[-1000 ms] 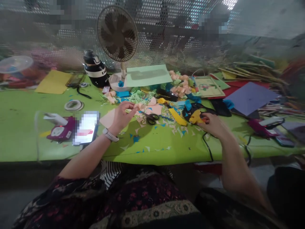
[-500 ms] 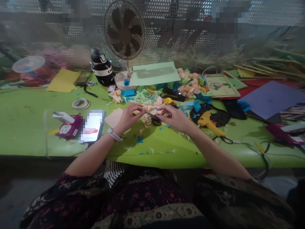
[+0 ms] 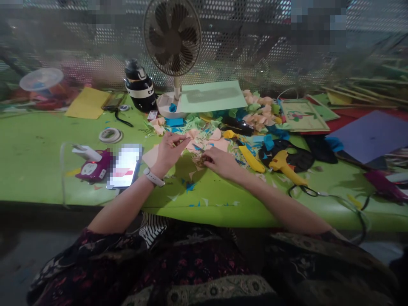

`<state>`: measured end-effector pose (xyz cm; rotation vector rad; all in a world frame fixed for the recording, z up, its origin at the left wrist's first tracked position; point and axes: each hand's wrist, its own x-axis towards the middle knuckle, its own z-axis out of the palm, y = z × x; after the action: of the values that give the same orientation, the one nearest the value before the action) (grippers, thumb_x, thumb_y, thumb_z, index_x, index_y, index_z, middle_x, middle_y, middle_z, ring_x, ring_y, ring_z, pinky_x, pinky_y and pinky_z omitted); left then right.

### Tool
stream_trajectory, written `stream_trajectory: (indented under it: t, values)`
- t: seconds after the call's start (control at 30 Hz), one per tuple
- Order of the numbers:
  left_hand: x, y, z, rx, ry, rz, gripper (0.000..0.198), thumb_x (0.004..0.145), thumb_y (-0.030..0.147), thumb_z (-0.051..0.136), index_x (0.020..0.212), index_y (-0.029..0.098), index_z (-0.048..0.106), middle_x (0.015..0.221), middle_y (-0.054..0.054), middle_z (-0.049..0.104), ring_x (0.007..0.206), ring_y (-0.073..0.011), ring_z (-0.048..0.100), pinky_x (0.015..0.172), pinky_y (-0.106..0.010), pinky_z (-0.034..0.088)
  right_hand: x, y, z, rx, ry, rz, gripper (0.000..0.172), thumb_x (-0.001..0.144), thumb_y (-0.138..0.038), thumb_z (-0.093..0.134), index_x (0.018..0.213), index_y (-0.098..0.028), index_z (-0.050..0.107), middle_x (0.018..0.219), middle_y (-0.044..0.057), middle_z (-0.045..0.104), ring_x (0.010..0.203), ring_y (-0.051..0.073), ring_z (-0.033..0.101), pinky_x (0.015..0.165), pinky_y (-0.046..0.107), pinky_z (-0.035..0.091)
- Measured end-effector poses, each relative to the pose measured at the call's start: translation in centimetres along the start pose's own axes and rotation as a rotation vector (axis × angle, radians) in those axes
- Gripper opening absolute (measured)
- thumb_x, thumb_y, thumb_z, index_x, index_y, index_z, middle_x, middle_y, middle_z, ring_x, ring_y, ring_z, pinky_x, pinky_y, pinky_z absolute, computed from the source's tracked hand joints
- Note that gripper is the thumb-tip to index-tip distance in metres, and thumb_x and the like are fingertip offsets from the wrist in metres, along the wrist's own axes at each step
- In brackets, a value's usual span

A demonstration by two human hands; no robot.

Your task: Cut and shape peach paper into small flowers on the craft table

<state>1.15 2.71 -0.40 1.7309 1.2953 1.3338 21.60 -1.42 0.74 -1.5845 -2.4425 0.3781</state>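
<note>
My left hand (image 3: 167, 149) is closed in a pinch on a small peach paper piece (image 3: 190, 137) just above the green table (image 3: 38, 148). A white band sits on that wrist. My right hand (image 3: 219, 161) rests to its right with the fingers curled round the dark handles of a pair of scissors (image 3: 200, 158), whose blades point up-left toward the paper. Peach, blue and green paper scraps (image 3: 210, 127) lie around both hands. A yellow glue gun (image 3: 283, 163) lies on the table to the right of my right hand, apart from it.
A phone (image 3: 126, 165) and a purple device (image 3: 92, 168) lie left of my left hand, with a tape roll (image 3: 110, 135) behind. A desk fan (image 3: 172, 36), black bottle (image 3: 140, 87), light green sheet (image 3: 212, 95) and purple paper (image 3: 372, 134) stand farther back.
My right hand let go of the yellow glue gun at the right, moved left to my left hand, and now grips the scissors. My left hand stayed pinched on the paper.
</note>
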Motion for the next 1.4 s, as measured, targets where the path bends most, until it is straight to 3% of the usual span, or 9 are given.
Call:
stream_trajectory:
  t: [0.13, 0.23, 0.4, 0.63, 0.87, 1.03, 1.4]
  values:
    - [-0.3, 0.7, -0.1, -0.168, -0.177, -0.215, 0.027, 0.083, 0.046, 0.068, 0.087, 0.02, 0.072, 0.054, 0.003, 0.056, 0.046, -0.0115, 0.052, 0.045, -0.024, 0.039, 0.2, 0.0, 0.5, 0.006, 0.024, -0.008, 0.011, 0.089, -0.017, 0.056, 0.092, -0.021, 0.066, 0.101, 0.007, 0.066, 0.095, 0.022, 0.06, 0.064, 0.028, 0.037]
    - [-0.5, 1.0, 0.0, -0.208, -0.224, -0.299, 0.028, 0.082, 0.046, 0.07, 0.089, 0.018, 0.07, 0.064, -0.002, 0.068, 0.052, -0.0134, 0.063, 0.045, -0.023, 0.041, 0.3, 0.2, 0.9, 0.028, 0.043, -0.009, 0.012, 0.09, -0.018, 0.055, 0.09, -0.022, 0.066, 0.1, 0.007, 0.066, 0.093, 0.021, 0.06, 0.064, 0.028, 0.037]
    - [-0.6, 1.0, 0.3, -0.241, -0.269, -0.326, 0.024, 0.083, 0.041, 0.069, 0.086, 0.018, 0.067, 0.087, -0.007, 0.075, 0.07, -0.0171, 0.072, 0.05, -0.021, 0.047, 0.1, 0.5, 1.0, 0.093, 0.064, -0.015, 0.011, 0.089, -0.018, 0.056, 0.089, -0.02, 0.067, 0.098, 0.008, 0.067, 0.092, 0.022, 0.061, 0.07, 0.029, 0.041]
    - [-0.8, 1.4, 0.4, -0.373, -0.318, -0.398, 0.015, 0.077, 0.023, 0.074, 0.089, 0.017, 0.068, 0.092, -0.005, 0.076, 0.083, -0.0167, 0.072, 0.064, -0.024, 0.054, -0.2, 1.1, 0.1, 0.363, 0.17, -0.052, 0.007, 0.083, -0.022, 0.063, 0.084, -0.019, 0.069, 0.088, 0.006, 0.067, 0.082, 0.019, 0.061, 0.074, 0.032, 0.046]
    - [-1.3, 1.7, 0.2, -0.458, -0.484, -0.46, 0.013, 0.074, 0.022, 0.077, 0.084, 0.018, 0.07, 0.088, -0.004, 0.074, 0.078, -0.0148, 0.069, 0.07, -0.027, 0.056, -0.3, 1.3, -0.1, 0.685, 0.159, 0.014, 0.019, 0.078, -0.037, 0.066, 0.082, -0.019, 0.068, 0.08, 0.004, 0.066, 0.071, 0.017, 0.059, 0.067, 0.031, 0.048]
    - [-1.4, 2.0, 0.2, -0.521, -0.504, -0.518, 0.013, 0.073, 0.02, 0.078, 0.082, 0.018, 0.069, 0.085, -0.002, 0.073, 0.077, -0.0143, 0.069, 0.071, -0.028, 0.057, -0.2, 1.0, -0.3, 0.743, 0.137, 0.045, 0.021, 0.074, -0.039, 0.067, 0.079, -0.019, 0.067, 0.077, 0.003, 0.066, 0.068, 0.016, 0.057, 0.064, 0.03, 0.046]
    - [-1.4, 1.9, 0.1, -0.506, -0.546, -0.456, 0.018, 0.071, 0.018, 0.079, 0.084, 0.017, 0.066, 0.086, -0.004, 0.073, 0.079, -0.0163, 0.071, 0.072, -0.03, 0.059, -0.3, 0.8, -0.3, 0.763, 0.131, 0.053, 0.018, 0.075, -0.035, 0.068, 0.079, -0.018, 0.069, 0.079, 0.004, 0.069, 0.07, 0.016, 0.061, 0.069, 0.032, 0.05]
